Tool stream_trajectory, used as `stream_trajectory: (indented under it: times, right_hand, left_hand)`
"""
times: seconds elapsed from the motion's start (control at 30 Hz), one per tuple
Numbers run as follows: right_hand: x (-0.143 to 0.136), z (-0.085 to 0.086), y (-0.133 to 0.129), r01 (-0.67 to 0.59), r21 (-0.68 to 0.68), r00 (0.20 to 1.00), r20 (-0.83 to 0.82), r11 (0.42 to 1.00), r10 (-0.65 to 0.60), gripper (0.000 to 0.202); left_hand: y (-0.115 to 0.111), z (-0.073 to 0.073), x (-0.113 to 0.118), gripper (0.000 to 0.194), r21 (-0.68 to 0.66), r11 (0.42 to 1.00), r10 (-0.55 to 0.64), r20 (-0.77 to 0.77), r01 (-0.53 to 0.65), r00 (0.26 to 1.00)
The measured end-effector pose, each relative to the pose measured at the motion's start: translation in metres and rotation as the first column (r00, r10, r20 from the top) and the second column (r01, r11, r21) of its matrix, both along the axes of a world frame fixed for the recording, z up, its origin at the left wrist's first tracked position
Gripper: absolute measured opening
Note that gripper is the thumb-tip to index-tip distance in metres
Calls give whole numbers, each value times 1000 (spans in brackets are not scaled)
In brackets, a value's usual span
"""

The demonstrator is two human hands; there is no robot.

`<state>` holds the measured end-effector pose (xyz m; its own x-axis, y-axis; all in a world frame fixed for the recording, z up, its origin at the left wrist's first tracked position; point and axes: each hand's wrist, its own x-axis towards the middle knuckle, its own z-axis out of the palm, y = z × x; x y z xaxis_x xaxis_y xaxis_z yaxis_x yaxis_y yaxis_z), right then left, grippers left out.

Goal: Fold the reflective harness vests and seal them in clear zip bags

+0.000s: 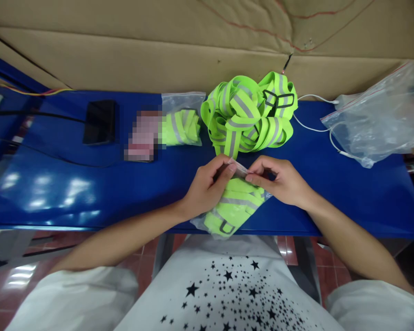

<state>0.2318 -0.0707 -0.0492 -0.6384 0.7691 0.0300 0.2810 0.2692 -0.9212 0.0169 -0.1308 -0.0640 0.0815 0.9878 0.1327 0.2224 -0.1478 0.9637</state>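
Observation:
A clear zip bag (240,169) with a folded neon-yellow reflective strap (239,202) inside lies at the table's front edge. Its top edge is pinched by my left hand (210,184) on one side and by my right hand (276,179) on the other, thumbs against fingers. A black buckle (227,226) shows through the plastic at the lower end. Just beyond my hands sits a loose heap of the same reflective strap (248,115), with black buckles on its right part.
Left of the heap lies another bagged strap (182,128), beside a blurred-out pinkish item (143,135). A black device (99,122) with a cable is farther left. Clear plastic bags (376,119) and a white cable (312,126) are at right. Cardboard (141,64) walls the back of the blue table (348,193).

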Motion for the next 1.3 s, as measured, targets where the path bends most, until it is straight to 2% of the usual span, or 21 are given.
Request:
stream_trajectory:
  times: [0.17,0.33,0.6,0.73,0.87,0.97,1.03,1.07,1.13,1.2,1.23,1.3]
  right_hand:
    - [0,0,-3,-13,126,1000,6,992,12,19]
    - [-1,-3,-5,-30,240,1000,2,970,30,9]
    - [-8,-10,-14,-40,482,999,5,875,43,4]
    - [-4,-11,-10,-21,471,996,-64,882,58,4]
    - [-2,-8,-7,-73,452,996,-8,889,85,9]
    - [0,-2,-2,-156,450,988,85,879,132,18]
    - [9,6,5,-146,444,989,79,884,124,19]
    - [18,11,10,-103,443,995,57,891,87,19]
    - [45,21,26,60,440,998,3,896,-69,17]
    - [82,29,49,304,451,947,-50,839,-316,15]
    - [102,32,63,442,455,891,-121,773,-438,15]
    - [141,31,91,712,410,686,-232,570,-690,13]
  left_hand:
    - [0,-2,-1,20,73,997,5,-6,-5,1000]
    - [3,-1,-3,20,45,999,-22,-10,23,1000]
    - [4,1,-5,12,130,987,-85,-48,91,995]
    - [3,5,-5,23,156,979,-123,-52,130,991]
    - [0,9,-6,31,222,973,-52,-86,70,995]
    - [4,5,-8,32,252,965,-46,-106,72,993]
    - [8,0,-12,32,247,965,-66,-86,85,994]
    - [11,-1,-14,32,245,966,-73,-62,86,995]
    - [14,-2,-17,33,251,966,-65,-10,65,998]
    - [16,1,-21,31,273,962,-28,9,24,1000]
    - [16,3,-22,29,290,957,-1,1,1,1000]
    - [17,6,-24,26,329,944,52,-42,-35,998]
